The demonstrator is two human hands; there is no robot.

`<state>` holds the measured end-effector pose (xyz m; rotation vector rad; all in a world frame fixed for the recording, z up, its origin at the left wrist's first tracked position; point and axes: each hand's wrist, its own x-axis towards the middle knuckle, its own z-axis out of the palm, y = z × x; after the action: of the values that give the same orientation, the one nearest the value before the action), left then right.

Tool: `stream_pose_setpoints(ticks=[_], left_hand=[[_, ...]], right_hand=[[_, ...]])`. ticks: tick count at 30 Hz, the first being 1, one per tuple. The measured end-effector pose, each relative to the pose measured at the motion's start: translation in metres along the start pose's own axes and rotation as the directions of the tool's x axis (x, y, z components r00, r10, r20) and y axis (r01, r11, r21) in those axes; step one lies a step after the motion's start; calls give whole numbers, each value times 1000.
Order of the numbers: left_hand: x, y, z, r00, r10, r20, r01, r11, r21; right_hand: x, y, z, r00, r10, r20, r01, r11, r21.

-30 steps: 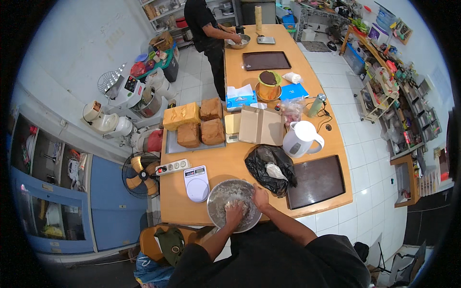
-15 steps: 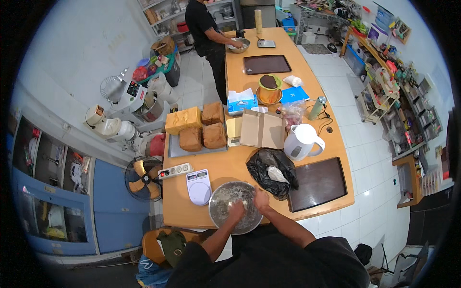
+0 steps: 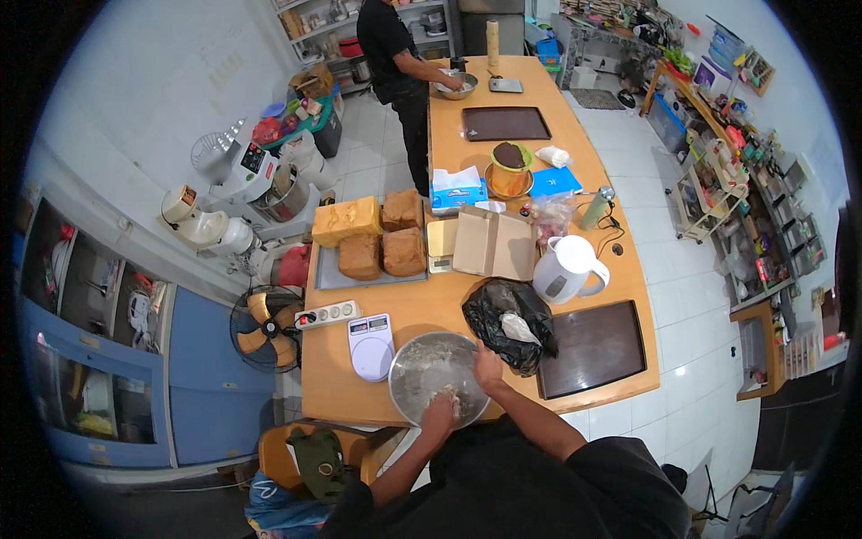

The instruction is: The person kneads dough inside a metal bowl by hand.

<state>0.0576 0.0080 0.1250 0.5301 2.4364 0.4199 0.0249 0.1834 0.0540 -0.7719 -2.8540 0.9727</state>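
A round metal mixing bowl [image 3: 415,366] sits at the near edge of the table, its inner wall smeared with pale flour or batter. My left hand [image 3: 439,414] is down inside it at the near side, fingers curled into a lump of whitish, sticky dough [image 3: 446,393]. Part of those fingers is covered by the dough. On the right, my right hand [image 3: 488,367] grips the bowl's rim. Just left of the bowl lies a lilac kitchen scale [image 3: 371,349]. To its right is a black plastic bag [image 3: 485,310] with a whitish bundle in it.
A dark baking tray [image 3: 597,350] and white electric kettle [image 3: 566,269] stand right. Brown loaves [image 3: 403,252] on a tray, a power strip [image 3: 328,314] and an open cardboard box [image 3: 494,242] lie farther left and ahead. Another person [image 3: 392,63] works over a bowl at the far end.
My left hand has moved from the bowl's middle toward its near side, nearer my body. My right hand stays on the rim. The view has shifted slightly.
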Motion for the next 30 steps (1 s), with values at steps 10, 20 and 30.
stream_pose_setpoints(ticks=[10,20,30], left_hand=[[55,-31,59,988,68,-140,-35,973,227],[108,-35,61,901,92,-425,-58,994,92],[124,-47,31,969,236,76,-241,967,78]], right_hand=[[0,-4,-12,999,-20,48,19,1000,11],[0,0,-14,1000,5,30,-6,999,49],[-2,-10,-8,998,-34,43,33,999,21]])
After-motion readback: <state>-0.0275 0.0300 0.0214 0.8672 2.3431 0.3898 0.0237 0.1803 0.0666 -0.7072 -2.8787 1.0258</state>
